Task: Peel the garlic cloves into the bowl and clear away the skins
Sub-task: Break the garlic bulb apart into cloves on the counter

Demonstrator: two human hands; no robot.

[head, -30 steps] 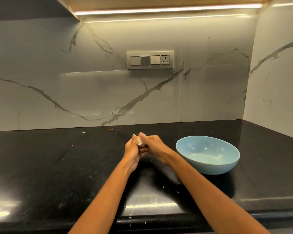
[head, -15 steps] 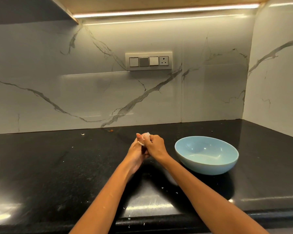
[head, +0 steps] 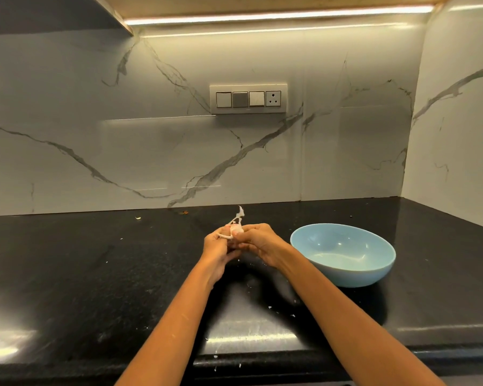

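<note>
While the skin (head: 239, 214) lifts off in a strip, step is peeling one garlic clove (head: 235, 229) | left hand (head: 217, 247) and right hand (head: 258, 242) both pinch it, raised above the counter (head: 95, 274), just left of the empty bowl (head: 343, 271) | next, I judge: strip fully, drop clove in bowl.
</note>
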